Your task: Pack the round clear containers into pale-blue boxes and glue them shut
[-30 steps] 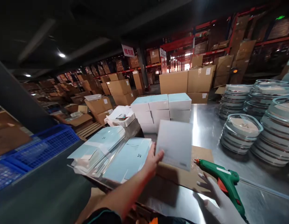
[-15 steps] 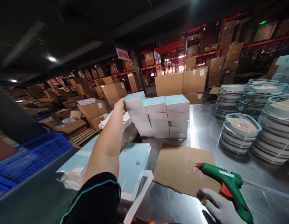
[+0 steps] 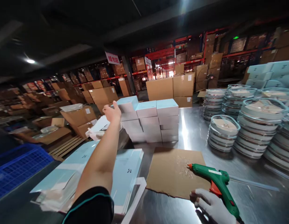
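My left hand (image 3: 113, 112) is stretched far out, fingers loosely spread and gripping nothing, resting against the side of the top pale blue cardboard box (image 3: 127, 104) at the left end of the stacked block of matching boxes (image 3: 156, 123), which stands toward the far side of the shiny steel counter (image 3: 195, 130). My right hand (image 3: 213, 207), in a white glove, is wrapped around the grip of the green hot-glue gun with the orange trigger (image 3: 215, 183), whose nozzle points at the flat brown cardboard sheet (image 3: 172, 171) lying just in front of the box stack, with glue flecks on it. The top box looks light and stiff but thin-walled, so I judge it would dent if squeezed; taking it by two opposite side walls near the top edge seems safest, and a push from one side could slide it off its column. The glue gun is rigid plastic, with a tip I should treat as hot. Beside my left arm lie flat light-blue folded cartons (image 3: 125, 174) in loose piles. To the right stand stacks of round clear-lidded trays (image 3: 223, 132); I cannot make out what is inside them. The bottom of the glue gun and part of my right hand are cut off by the frame edge, and my palm hides where it meets the box.
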Available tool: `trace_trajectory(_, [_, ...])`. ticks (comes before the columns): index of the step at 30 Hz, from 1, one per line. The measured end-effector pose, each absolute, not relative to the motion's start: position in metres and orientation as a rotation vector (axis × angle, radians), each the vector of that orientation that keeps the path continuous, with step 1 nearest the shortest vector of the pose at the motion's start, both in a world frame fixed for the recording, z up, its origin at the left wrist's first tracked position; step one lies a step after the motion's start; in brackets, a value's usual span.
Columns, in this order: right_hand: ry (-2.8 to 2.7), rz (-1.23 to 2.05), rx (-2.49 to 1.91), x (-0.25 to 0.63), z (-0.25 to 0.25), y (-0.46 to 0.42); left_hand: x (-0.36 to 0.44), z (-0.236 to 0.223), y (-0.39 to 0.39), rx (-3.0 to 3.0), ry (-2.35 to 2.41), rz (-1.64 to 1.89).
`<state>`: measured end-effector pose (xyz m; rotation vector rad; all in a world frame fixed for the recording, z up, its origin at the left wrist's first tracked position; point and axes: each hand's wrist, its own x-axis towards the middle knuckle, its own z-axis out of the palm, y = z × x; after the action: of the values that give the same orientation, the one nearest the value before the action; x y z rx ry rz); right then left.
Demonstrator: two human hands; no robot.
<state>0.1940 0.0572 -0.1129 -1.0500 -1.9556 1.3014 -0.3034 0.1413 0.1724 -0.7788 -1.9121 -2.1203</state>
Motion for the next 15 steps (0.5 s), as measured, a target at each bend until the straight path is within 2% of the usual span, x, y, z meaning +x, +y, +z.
trace_trajectory(3, [-2.009,1.306,-1.054,0.192,-0.103,0.056,-0.26,0.154,0.153,-1.115,-1.755,-1.882])
trace_trajectory(8, [-1.997,1.316,-1.066,0.193,-0.094,0.053,-0.163,0.139,0.215,-2.007,-1.517,-1.098])
trace_trajectory(10, [-1.959,1.337,-1.051,0.194,-0.1,0.052,-0.135,0.14,0.238,-2.083,-1.525,-0.968])
trace_trajectory(15, [-1.843,1.492,-0.99,0.198,-0.119,0.052,-0.113,0.143,0.266,-2.037,-1.587,-0.927])
